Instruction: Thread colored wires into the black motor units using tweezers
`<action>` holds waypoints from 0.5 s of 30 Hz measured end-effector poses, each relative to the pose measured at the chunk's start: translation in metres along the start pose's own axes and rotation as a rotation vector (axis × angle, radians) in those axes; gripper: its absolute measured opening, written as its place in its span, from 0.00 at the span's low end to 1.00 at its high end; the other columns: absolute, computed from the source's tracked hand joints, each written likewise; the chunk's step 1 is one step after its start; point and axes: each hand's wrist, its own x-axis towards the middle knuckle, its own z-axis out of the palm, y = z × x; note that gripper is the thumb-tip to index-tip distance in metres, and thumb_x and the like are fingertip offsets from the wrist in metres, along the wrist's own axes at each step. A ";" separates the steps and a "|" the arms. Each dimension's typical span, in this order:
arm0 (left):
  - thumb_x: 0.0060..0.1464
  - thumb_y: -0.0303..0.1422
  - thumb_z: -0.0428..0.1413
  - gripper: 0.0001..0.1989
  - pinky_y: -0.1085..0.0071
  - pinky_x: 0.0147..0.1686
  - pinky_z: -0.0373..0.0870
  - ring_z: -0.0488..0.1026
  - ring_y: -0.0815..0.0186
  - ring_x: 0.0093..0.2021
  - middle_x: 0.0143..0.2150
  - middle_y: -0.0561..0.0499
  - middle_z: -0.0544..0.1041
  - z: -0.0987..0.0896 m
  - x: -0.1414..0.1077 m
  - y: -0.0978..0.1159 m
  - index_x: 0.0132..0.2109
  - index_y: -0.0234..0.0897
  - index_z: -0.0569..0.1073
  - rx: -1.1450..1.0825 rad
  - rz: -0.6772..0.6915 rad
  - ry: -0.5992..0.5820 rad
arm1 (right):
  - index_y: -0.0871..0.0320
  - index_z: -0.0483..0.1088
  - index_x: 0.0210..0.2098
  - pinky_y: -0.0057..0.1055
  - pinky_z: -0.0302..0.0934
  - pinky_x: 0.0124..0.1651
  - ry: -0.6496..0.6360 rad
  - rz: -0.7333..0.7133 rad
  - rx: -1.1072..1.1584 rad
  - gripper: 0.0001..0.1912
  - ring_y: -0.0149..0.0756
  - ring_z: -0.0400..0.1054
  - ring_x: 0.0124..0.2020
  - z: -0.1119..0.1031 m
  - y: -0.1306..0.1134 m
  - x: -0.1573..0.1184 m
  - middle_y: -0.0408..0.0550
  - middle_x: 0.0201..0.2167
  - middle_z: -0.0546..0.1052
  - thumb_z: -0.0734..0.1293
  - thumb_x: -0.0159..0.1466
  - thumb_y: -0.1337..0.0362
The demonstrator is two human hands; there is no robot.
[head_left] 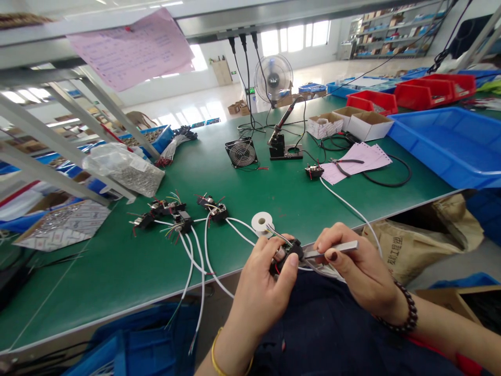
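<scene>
My left hand (262, 284) is closed around a small black electrical part with wires (295, 247), just past the bench's front edge. In my right hand (362, 274) is a pair of metal tweezers (346, 247), pinched between thumb and fingers. Their tips meet the right side of the black part, where my fingers partly hide the contact. Right behind my left hand lies a white solder spool (257, 221). Similar wired black parts (182, 222) rest to the left, their white cables (201, 282) hanging over the edge.
A soldering iron (285, 117) sits in its stand behind a small fan (241, 153). Pliers (344, 166) lie on pink papers (376, 156) at the right. Blue tray (450, 141) and red bins (415, 94) stand beyond. On the left is a bag of metal pieces (129, 169).
</scene>
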 end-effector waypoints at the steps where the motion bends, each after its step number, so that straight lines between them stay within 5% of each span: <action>1: 0.71 0.42 0.53 0.15 0.63 0.53 0.72 0.77 0.57 0.50 0.49 0.46 0.78 0.000 0.000 0.000 0.56 0.42 0.78 0.000 -0.002 0.000 | 0.53 0.72 0.43 0.32 0.61 0.35 -0.007 -0.011 -0.008 0.12 0.36 0.67 0.31 0.000 -0.001 0.000 0.43 0.33 0.73 0.64 0.80 0.54; 15: 0.71 0.42 0.53 0.15 0.63 0.52 0.72 0.78 0.57 0.50 0.50 0.47 0.78 -0.001 0.000 0.002 0.56 0.42 0.78 -0.001 0.011 0.004 | 0.52 0.71 0.44 0.32 0.61 0.35 -0.012 -0.079 -0.036 0.11 0.37 0.67 0.32 0.001 -0.006 0.001 0.43 0.33 0.73 0.63 0.80 0.54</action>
